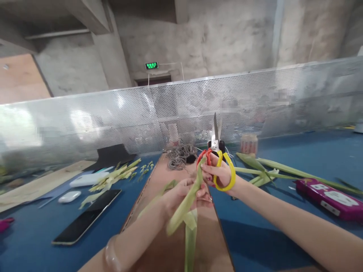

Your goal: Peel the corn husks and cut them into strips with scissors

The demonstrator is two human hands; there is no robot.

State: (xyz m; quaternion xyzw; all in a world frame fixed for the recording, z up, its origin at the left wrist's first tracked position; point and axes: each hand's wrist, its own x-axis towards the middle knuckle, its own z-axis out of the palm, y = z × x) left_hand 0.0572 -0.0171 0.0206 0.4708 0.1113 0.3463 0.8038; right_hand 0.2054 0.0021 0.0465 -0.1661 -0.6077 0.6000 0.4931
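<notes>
Head view: green leaf strip is in the air over the brown board, between both hands. Left hand is closed round its middle; right hand pinches the upper end, thumb against fingers. Lower end is free, angled down toward the left forearm. Another pale green strip hangs just below the hands; can't tell if the two are joined.

Handling, my read: very light, soft, bends easily, probably a bit slick. Likely to crease or split lengthwise if twisted hard. Best hold is a flat fingertip pinch near the upper end, second pinch mid-length.

Scissors are also on the right hand, yellow loop round the fingers' side, blades up. Stiff, heavier than the leaf; take by the loops.

Further out: grey cord beyond the hands; phone and cut leaf bits left; leaves and purple pack right, on the blue table.
</notes>
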